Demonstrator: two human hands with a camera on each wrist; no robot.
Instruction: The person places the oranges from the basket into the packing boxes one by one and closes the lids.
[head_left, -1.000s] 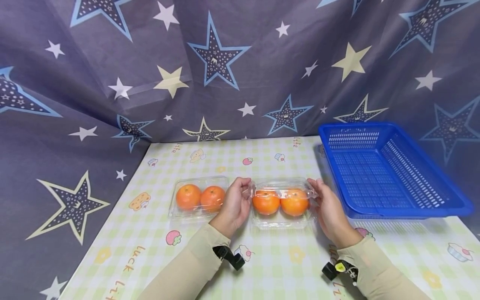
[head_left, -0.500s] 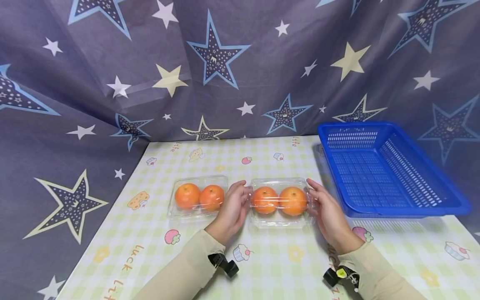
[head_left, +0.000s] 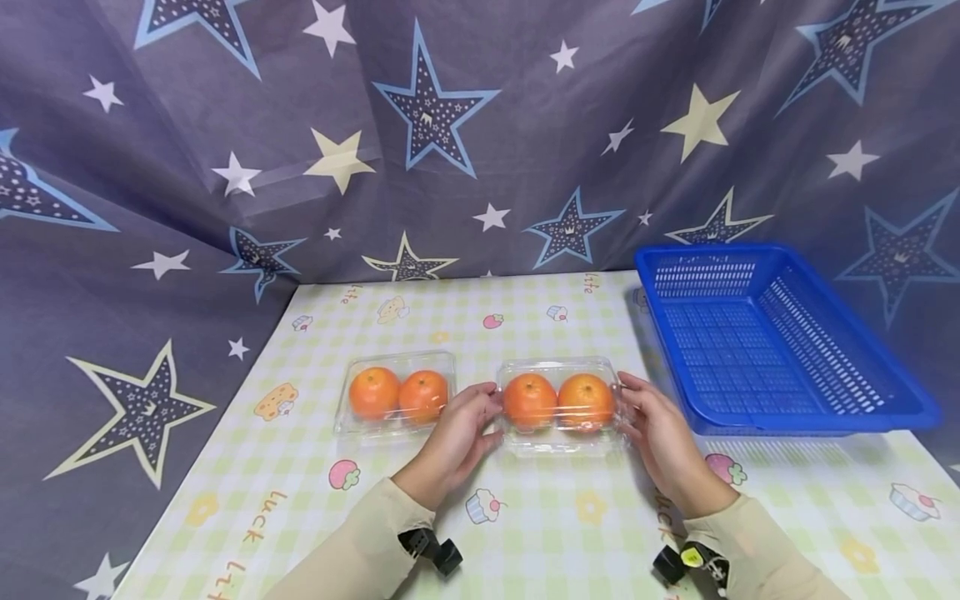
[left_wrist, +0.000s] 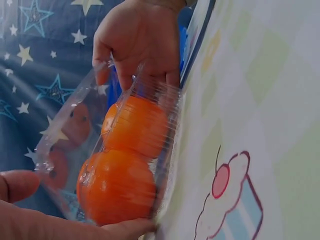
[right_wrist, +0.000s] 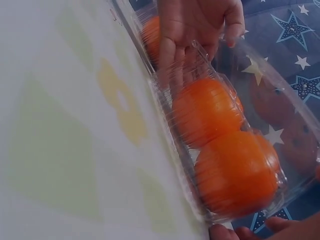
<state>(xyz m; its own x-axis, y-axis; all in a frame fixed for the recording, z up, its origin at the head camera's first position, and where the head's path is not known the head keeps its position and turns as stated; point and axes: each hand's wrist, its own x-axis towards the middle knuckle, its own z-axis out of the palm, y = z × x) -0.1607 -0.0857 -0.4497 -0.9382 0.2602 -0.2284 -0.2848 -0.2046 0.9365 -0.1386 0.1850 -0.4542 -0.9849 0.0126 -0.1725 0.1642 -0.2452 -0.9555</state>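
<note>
A clear plastic clamshell box point(head_left: 562, 448) lies on the table with two orange round fruits point(head_left: 530, 402) inside. Both wrist views show its lid point(left_wrist: 62, 145) tilted up from the tray, its edge apart from the rim. My left hand point(head_left: 456, 437) is at the box's left end, one digit against the lid's edge and other fingers along the tray's side. At the right end, my right hand point(head_left: 663, 446) touches the box in the same way, with fairly straight fingers. A second clear box point(head_left: 397, 360) with two orange fruits sits just left of my left hand.
A blue perforated plastic basket point(head_left: 810, 429) stands at the table's right side. The table has a pale green checked cloth point(head_left: 540, 533) with printed pictures. Behind it hangs a dark curtain point(head_left: 450, 208) with stars.
The lid of the nearer box has come down and toward me. My hands have shifted slightly lower along its two ends. The second box and basket have stayed put.
</note>
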